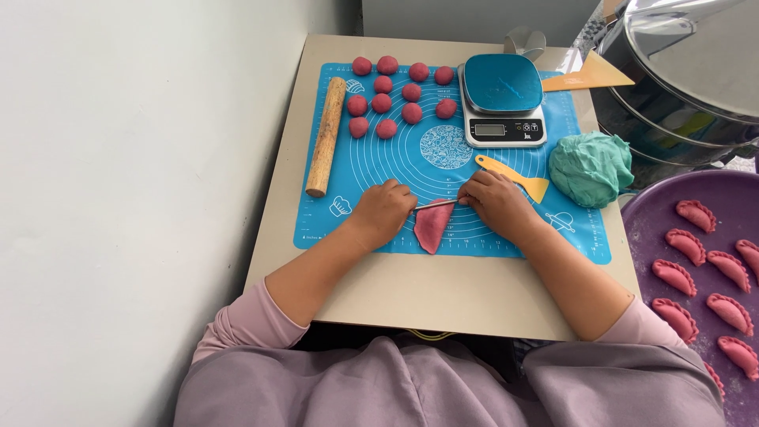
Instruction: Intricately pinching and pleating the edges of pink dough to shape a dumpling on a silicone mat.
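Head view: person sits at a small beige table (443, 296) w/ a blue silicone baking mat (371, 170) spread on it. Both hands are at the mat's near edge, close together. Left hand (383, 212) has fingers curled together, knuckles up, resting just left of a folded pink dough piece (432, 226). Right hand (494, 204) is also curled, fingers pinched on one end of a thin metal rod or tool (436, 205) that spans between the 2 hands. The other end reaches the left hand's fingertips; can't tell if the left hand really clamps it or just touches. The rod lies across the top edge of the dough piece, which is flat on the mat, narrowing toward the person.

Far end of mat: approx. a dozen pink dough balls (399, 93) in loose rows. Wooden rolling pin (326, 136) lies along the mat's left side. Digital kitchen scale (503, 99) w/ blue top sits at upper right of mat. Yellow plastic scraper (518, 177) lies just beyond the right hand, touching or nearly so. Lump of green dough (591, 168) sits at the mat's right edge. A second orange scraper (589, 76) is behind the scale.

Right of table: purple tray (656, 209) holding crimped pink dumplings (700, 261), well apart from the hands. A metal steamer w/ lid (684, 67) stands beyond it.
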